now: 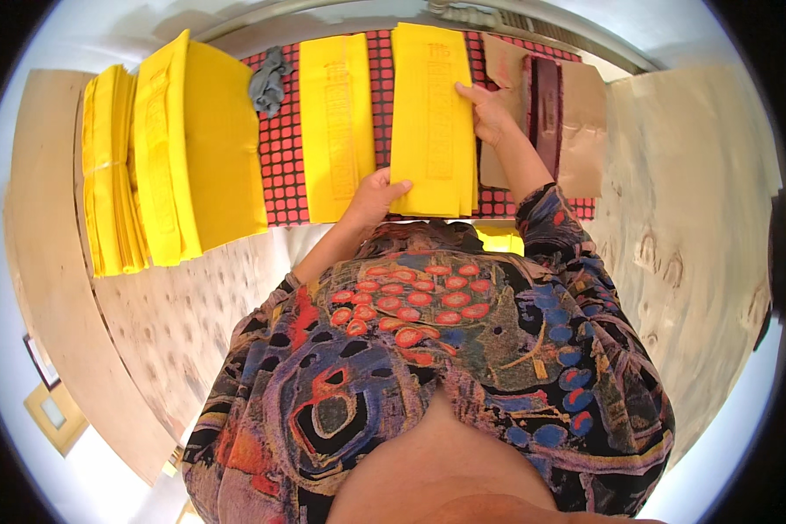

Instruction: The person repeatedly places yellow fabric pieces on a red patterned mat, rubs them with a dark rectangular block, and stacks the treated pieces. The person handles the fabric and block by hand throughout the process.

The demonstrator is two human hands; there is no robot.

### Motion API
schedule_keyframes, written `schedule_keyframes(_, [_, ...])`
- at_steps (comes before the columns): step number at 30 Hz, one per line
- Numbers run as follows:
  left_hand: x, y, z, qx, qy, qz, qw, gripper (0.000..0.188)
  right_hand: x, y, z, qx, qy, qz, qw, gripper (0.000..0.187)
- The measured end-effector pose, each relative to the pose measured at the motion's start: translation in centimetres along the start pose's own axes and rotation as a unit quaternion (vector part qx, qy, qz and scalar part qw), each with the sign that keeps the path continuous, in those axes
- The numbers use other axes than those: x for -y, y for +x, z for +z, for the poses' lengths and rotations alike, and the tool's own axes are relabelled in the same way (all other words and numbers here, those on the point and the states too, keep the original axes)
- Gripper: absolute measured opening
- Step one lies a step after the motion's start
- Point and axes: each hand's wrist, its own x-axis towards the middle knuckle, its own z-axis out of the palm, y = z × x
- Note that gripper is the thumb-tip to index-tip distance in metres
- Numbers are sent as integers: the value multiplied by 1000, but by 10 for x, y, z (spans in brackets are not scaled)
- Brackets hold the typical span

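Observation:
A stack of yellow paper sheets, with a reddish stamped strip down its top sheet, lies in front of me. My left hand grips its lower left corner, thumb on top and fingers hidden underneath. At the upper right edge, my right hand pinches the same stack, with its thumb on top. To the left lies another yellow stamped stack, apart from both hands. Right of my right hand, a long dark red block rests on brown cardboard.
A red and black checked mat lies under the stacks. Further left stand a thick folded yellow pile and a tied yellow bundle. A grey crumpled cloth sits at the back. Wooden boards flank the mat.

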Motion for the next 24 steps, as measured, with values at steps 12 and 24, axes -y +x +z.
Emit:
schedule_keyframes(12, [-5,-71,-32,-122,22,72,990,32,-22,12,91,81,-19,-25,996,33])
schedule_keyframes(24, [0,-66,-51,-149,10,55,987,27,-35,27,91,67,3,-11,998,30])
